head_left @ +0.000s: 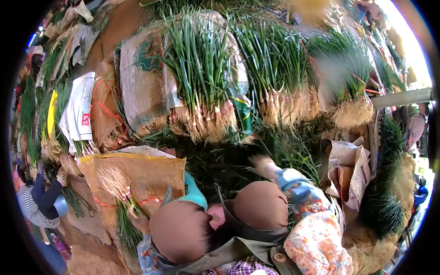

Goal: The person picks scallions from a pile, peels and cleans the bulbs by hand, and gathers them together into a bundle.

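My left hand (134,218) is closed around the stems of a small bunch of spring onions (115,182). Its pale roots point up and its green leaves hang down over a brown burlap sheet (151,169). My right hand (264,166) reaches forward over loose green leaves (300,153); its fingers are smeared by motion, so I cannot see whether they hold anything. Ahead of it lies a row of spring onions (279,68), with the bulbs and roots toward me. A thick pile of spring onions (199,68) rests on a woven sack (142,82) to the left of that row.
A tied bundle with a wide root mass (353,112) stands at the right, by a grey pole (403,97). Crumpled sacks (350,172) lie below it. At the far left sits another person (39,201). My bent knees (261,206) fill the front.
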Available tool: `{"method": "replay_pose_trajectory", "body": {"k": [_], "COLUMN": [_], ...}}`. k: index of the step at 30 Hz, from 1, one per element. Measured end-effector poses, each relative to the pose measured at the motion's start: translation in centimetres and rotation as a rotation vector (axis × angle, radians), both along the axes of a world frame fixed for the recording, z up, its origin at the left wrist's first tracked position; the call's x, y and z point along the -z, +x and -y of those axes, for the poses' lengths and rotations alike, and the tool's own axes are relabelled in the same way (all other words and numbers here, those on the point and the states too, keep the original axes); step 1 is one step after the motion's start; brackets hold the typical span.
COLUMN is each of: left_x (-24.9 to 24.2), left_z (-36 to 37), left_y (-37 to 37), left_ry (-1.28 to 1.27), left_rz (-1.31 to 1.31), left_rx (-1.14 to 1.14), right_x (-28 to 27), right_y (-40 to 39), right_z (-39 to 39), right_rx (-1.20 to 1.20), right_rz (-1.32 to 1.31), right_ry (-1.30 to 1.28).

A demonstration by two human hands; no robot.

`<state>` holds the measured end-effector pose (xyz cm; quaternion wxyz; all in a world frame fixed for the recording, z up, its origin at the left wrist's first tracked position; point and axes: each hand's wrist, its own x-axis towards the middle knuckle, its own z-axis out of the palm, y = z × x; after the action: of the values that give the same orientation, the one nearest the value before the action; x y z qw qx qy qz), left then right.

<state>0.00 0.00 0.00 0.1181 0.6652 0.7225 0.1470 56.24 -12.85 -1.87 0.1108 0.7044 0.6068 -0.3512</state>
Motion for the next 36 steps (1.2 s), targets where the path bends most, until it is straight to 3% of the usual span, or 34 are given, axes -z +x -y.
{"method": "replay_pose_trajectory", "body": {"k": [2, 3, 4, 6, 7, 9, 12, 14, 15, 17, 19, 21, 23, 25, 26, 27, 29, 31, 32, 33, 35, 36], "left_x": [-4.9, -4.6, -7.0, -9.2, -11.1, -13.9, -20.5, -23.9, -23.6, -21.6, -17.1, -11.3, -4.7, -8.7, -8.2, -6.9, -6.0, -7.0, -8.3, -13.0, -15.1, -16.8], "left_z": [-4.2, -4.9, -6.1, -8.9, -10.3, -13.5, -16.7, -17.2, -17.5, -18.6, -19.4, -19.9, -20.6, -17.4, -16.8, -16.8, -16.9, -17.3, -16.9, -15.4, -15.3, -15.1], "left_y": [3.0, 12.0, 14.2, 15.3, 18.0, 22.3, 29.2, 33.2, 34.9, 37.7, 39.4, 40.1, 41.0, 44.2, 44.4, 44.0, 43.4, 43.3, 43.7, 45.7, 45.5, 45.7], "left_ry": [0.081, 0.122, 0.077, 0.250, 0.180, 0.152, -0.092, -0.375, -0.372, -0.479, -0.519, -0.395, -0.487, -0.457, -0.397, -0.299, -0.341, -0.375, -0.461, -0.503, -0.471, -0.419], "left_rz": [-0.061, 0.168, 0.297, 0.437, 0.612, 0.775, 0.632, 0.405, 0.401, 0.024, 0.018, -0.107, 0.082, 0.229, 0.216, 0.126, 0.358, 0.365, 0.470, 0.428, 0.479, 0.520], "left_rx": [0.095, 0.049, 0.009, 0.233, 0.178, 0.331, 0.723, 0.839, 0.833, 1.101, 1.148, 0.992, 0.592, 0.354, 0.271, 0.300, 0.359, 0.471, 0.442, 0.377, 0.513, 0.592], "right_x": [-0.4, -1.0, -1.2, -2.4, -2.5, -2.1, 0.3, 0.8, -0.1, -5.3, -14.8, -14.7, -15.0, -11.8, -11.5, -11.2, -9.8, -11.5, -13.3, -11.5, -15.2, -18.8], "right_y": [-1.6, 0.5, 0.3, 0.5, 0.7, 1.1, 2.2, 3.0, 3.4, 3.8, 4.3, 5.2, 5.8, 5.7, 5.0, 4.0, 1.7, 0.6, 1.4, 0.8, 2.4, 4.1], "right_z": [3.0, 3.6, 3.6, 2.7, 2.7, 4.2, 7.5, 8.3, 7.5, 3.0, -3.7, -9.1, -14.2, -19.7, -21.5, -23.2, -24.8, -24.6, -23.5, -24.3, -23.4, -22.9], "right_rx": [0.311, 0.360, 0.405, 0.455, 0.452, 0.398, 0.179, 0.090, 0.148, 0.338, 0.509, 0.649, 0.727, 0.784, 0.828, 0.864, 0.906, 0.927, 0.942, 0.854, 0.805, 0.783], "right_rz": [-0.055, -0.019, -0.028, -0.043, -0.036, -0.019, 0.010, -0.005, -0.026, -0.116, -0.281, -0.295, -0.521, -0.546, -0.529, -0.521, -0.548, -0.643, -1.005, -1.123, -1.284, -0.977], "right_ry": [0.039, 0.096, 0.119, 0.152, 0.162, 0.140, -0.014, -0.028, 0.059, 0.261, 0.314, 0.467, 0.735, 0.763, 0.660, 0.560, 0.563, 0.597, 0.432, 0.511, 0.491, 0.362]}}
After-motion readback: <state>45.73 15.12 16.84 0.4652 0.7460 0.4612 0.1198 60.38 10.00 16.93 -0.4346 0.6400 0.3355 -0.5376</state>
